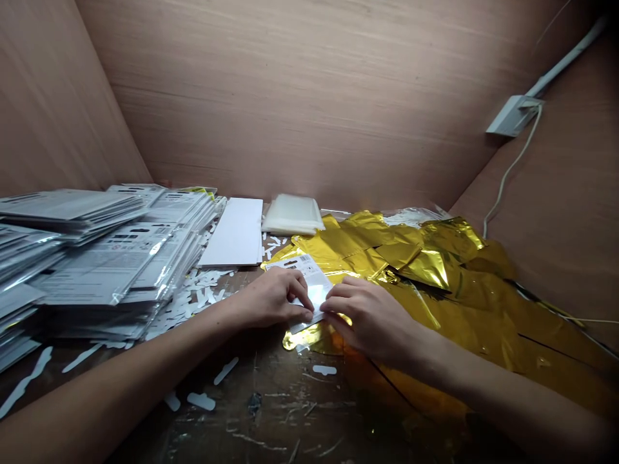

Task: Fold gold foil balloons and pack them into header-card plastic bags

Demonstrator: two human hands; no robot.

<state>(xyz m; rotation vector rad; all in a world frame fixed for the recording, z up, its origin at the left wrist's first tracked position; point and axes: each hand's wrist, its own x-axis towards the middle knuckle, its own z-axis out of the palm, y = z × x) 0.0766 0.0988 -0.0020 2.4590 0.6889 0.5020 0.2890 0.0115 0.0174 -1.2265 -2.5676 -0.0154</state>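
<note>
A white printed packaging card (315, 281) with a hang slot, in what looks like a shiny clear sleeve, lies tilted at the middle of the table. My left hand (283, 298) pinches its near edge, thumb and forefinger closed together. Close beside it, my right hand (363, 316) has its fingers bent and closed on the card's near right corner. What exactly lies between the fingertips is partly hidden. Under and right of the card spread gold foil sheets (425, 322), and a gold piece shows below the card's near edge.
Stacks of sleeved cards (91, 270) rise on the left. Behind my left hand lie a white card stack (235, 232) and a pile of clear sleeves (293, 214). Paper scraps (200, 401) litter the dark table (271, 425). Wooden panels surround it, with a power socket (515, 116) on the right.
</note>
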